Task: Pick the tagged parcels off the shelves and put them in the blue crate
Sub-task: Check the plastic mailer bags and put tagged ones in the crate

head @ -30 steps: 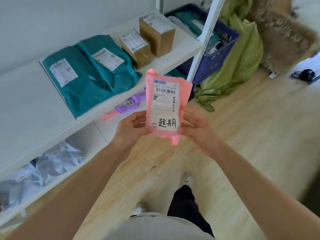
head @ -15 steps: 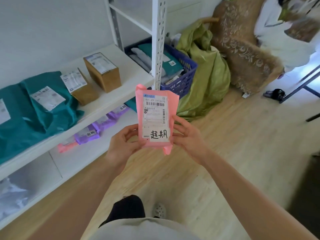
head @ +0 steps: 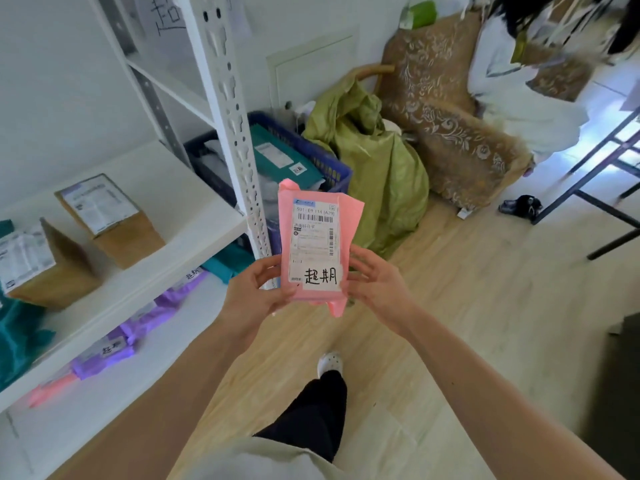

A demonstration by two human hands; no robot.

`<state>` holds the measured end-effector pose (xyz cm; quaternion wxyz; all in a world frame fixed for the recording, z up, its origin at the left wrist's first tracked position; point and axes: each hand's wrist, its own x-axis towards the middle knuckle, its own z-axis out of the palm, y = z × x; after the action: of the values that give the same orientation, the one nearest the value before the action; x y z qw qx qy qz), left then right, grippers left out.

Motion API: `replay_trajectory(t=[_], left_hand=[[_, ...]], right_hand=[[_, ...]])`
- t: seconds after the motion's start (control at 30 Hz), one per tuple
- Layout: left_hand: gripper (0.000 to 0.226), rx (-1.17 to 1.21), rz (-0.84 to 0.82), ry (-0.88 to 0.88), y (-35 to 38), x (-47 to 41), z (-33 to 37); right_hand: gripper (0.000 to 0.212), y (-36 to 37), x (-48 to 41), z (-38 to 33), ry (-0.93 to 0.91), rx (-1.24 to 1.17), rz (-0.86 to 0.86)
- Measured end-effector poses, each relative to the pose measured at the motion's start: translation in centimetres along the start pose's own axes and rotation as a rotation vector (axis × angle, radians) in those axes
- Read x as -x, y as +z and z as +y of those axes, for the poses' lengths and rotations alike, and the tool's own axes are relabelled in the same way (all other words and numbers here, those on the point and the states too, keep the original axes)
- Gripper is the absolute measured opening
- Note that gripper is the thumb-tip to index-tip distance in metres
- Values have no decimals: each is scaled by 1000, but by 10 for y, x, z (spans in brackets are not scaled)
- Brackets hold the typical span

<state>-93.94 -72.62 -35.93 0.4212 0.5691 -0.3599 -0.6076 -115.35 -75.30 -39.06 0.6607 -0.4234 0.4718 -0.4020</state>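
**One Tagged Parcel in Two Hands**

The left hand (head: pixel 252 299) and right hand (head: pixel 377 289) are each pinching a lower edge of one upright pink parcel (head: pixel 317 244), handwritten tag reading "超期", near the single blue crate (head: pixel 332 171). Two cardboard boxes (head: pixel 114 220) are sitting on the shelf (head: pixel 194 202).

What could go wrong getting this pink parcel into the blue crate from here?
The left hand and right hand hold the pink parcel only by its lower end, so it might slip. The blue crate sits partly behind the white shelf post, which could snag the parcel. The crate already holds parcels, so this one may slide off.
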Motion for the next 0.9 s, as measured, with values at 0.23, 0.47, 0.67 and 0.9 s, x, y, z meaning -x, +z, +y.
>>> replay_trajectory(t=[0.23,0.47,0.67,0.9], left_hand=[[45,99,47,-24,44,-110,41],[51,155,71,-70,71,-209,70],[52,104,67,-82,71,-257,86],[47,82,160,-107,64,-314,93]], right_hand=[[68,-56,-113,-54,64,72,-36],[70,-91,-211,-95,124,57,-68],[70,-103,-260,-107,204,-26,-64],[69,-114,-334,-116,273,21,-176]])
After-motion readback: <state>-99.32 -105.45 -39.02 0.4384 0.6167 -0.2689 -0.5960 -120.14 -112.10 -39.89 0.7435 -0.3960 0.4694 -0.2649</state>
